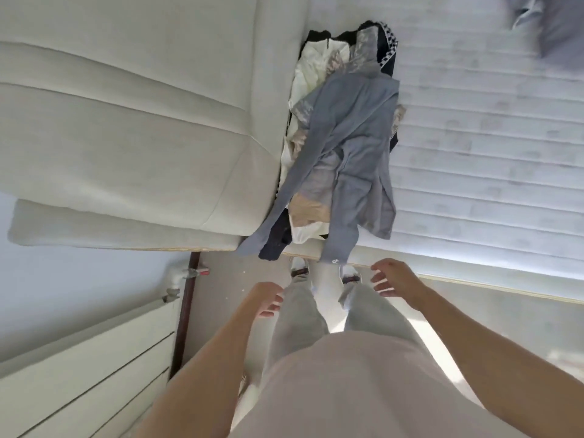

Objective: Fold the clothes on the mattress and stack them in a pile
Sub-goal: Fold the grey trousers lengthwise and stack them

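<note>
Clothes (341,147): loose heap at frame centre, against the mattress (489,137) left edge, grey-blue sleeves trailing over the near edge. Bare mattress stretching right. Left hand (268,300) and right hand (392,278) low centre, fingers relaxed, holding nothing, just short of the edge.

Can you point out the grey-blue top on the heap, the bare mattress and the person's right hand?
grey-blue top (354,131), head view, on its body panel.
mattress (489,137), head view, on its bare quilted surface.
right hand (395,276), head view, on its back.
</note>
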